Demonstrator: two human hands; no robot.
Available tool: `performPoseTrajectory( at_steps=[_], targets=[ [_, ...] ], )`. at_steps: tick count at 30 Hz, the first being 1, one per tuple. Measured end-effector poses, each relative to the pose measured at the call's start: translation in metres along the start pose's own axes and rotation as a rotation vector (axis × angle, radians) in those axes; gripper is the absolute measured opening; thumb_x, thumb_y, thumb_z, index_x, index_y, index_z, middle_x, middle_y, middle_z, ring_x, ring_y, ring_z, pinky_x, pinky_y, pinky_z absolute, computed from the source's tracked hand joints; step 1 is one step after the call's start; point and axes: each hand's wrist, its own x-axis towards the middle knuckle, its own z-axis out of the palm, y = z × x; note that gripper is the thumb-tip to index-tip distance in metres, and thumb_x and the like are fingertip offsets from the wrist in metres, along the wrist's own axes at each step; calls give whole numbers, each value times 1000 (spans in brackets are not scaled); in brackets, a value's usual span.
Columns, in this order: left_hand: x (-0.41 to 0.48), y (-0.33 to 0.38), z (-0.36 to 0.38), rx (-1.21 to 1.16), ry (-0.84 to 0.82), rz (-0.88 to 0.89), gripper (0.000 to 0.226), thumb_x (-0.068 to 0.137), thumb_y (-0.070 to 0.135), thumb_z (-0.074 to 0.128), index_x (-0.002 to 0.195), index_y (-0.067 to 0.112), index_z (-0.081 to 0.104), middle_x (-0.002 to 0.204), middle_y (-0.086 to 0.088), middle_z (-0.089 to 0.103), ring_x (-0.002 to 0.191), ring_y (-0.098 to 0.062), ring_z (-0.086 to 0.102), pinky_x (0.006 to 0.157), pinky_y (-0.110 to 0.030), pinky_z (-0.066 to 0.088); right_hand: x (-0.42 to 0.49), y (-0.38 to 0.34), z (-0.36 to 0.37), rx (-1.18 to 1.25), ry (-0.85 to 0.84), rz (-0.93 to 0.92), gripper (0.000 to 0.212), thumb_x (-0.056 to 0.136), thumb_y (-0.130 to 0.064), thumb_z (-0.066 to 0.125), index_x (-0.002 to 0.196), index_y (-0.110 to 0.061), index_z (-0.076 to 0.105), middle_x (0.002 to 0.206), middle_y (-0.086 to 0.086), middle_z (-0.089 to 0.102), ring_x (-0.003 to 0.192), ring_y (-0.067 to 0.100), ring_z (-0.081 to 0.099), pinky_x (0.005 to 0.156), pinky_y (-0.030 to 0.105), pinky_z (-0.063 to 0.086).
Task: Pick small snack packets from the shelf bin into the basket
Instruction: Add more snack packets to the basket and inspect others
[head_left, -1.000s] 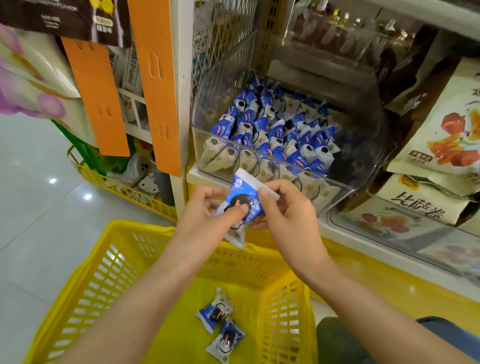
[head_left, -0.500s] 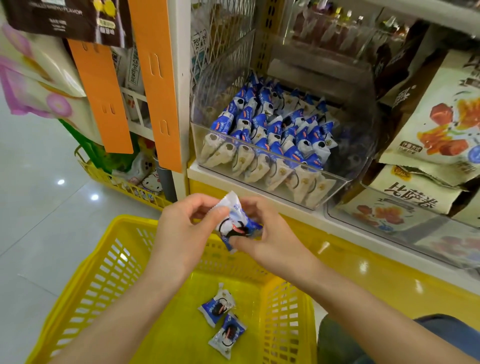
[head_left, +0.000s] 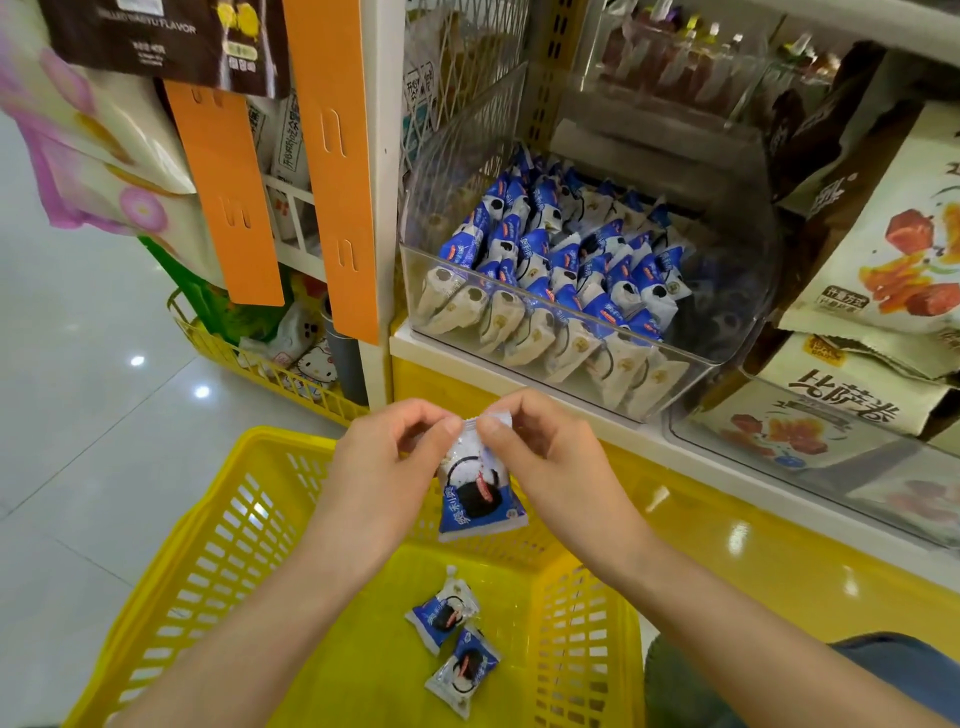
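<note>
A blue and white snack packet (head_left: 478, 493) hangs upright over the far end of the yellow basket (head_left: 218, 545). My left hand (head_left: 384, 478) and my right hand (head_left: 556, 462) both pinch its top edge between thumb and fingers. Two more such packets (head_left: 441, 613) (head_left: 465, 670) lie on the basket floor below. The clear shelf bin (head_left: 649, 384) above the hands holds several rows of the same packets (head_left: 561, 265).
Large snack bags (head_left: 893, 249) fill the shelf to the right, above another clear bin (head_left: 831, 457). Orange hanging strips (head_left: 332, 171) and a white shelf post stand left of the bin. A low yellow wire basket (head_left: 280, 374) sits on the tiled floor.
Both hands have lowered the packet from in front of the bin to over the basket. It has turned from lying flat between the hands to hanging by its top edge.
</note>
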Motion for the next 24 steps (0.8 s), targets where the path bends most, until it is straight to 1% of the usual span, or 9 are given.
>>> performPoseTrajectory(
  at_steps=[3,6,8,10,13,16,20,22,24],
  targets=[
    [2,2,0,-17,-29,-24,17,89,20,57,75,24,66,74,-1,68,74,-18,64,70,-34,53,-2,-2,1,-76,32,-83,12,91,-19,56,80,-19,60,74,1,62,74,19,60,70,36,51],
    [1,5,1,-105,-47,-55,16,89,17,56,76,21,65,73,1,67,69,-6,62,62,-19,52,-2,-3,1,-186,57,-161,8,90,-19,57,83,-18,61,76,-5,61,75,10,60,70,30,51],
    [1,3,3,-124,21,-82,13,91,19,54,80,20,60,77,0,64,70,-7,61,59,-18,52,0,-3,-1,-156,99,-130,8,90,-18,56,84,-18,62,75,-5,62,76,9,60,73,30,51],
    [3,2,2,-147,70,-198,17,95,26,47,81,18,53,77,-3,59,64,-11,59,55,-22,52,4,-4,-6,-92,166,-98,10,90,-17,56,84,-15,63,74,1,62,75,13,60,74,31,50],
    [4,8,2,-303,-137,-474,43,96,43,30,82,12,57,61,-2,60,48,-13,57,48,-25,50,8,-7,-12,-17,225,-121,9,88,-16,58,83,-15,64,78,5,62,72,8,59,71,20,46],
    [3,13,3,-490,-322,-588,63,93,55,19,92,11,64,72,-4,71,57,-17,64,54,-28,53,6,-9,-13,-1,157,-165,12,85,-10,62,81,-20,66,84,1,61,79,3,59,76,16,45],
    [5,13,-4,-743,-255,-560,53,90,54,34,101,13,66,82,-8,72,68,-21,68,61,-32,53,0,-9,-14,-180,87,-293,10,82,-10,67,83,-19,69,95,-10,59,96,-3,55,86,11,41],
    [5,14,-5,-745,-214,-497,41,88,47,45,101,15,68,84,-7,72,72,-21,68,59,-30,55,-2,-9,-15,-314,50,-372,7,82,-12,66,86,-16,71,100,-10,56,99,-5,51,87,9,39],
    [4,12,-2,-660,-145,-422,26,87,33,54,99,15,68,86,-7,71,74,-19,68,58,-26,55,-3,-10,-14,-331,24,-372,8,84,-16,63,90,-16,70,103,-9,56,101,-5,50,88,9,39]
  ],
)
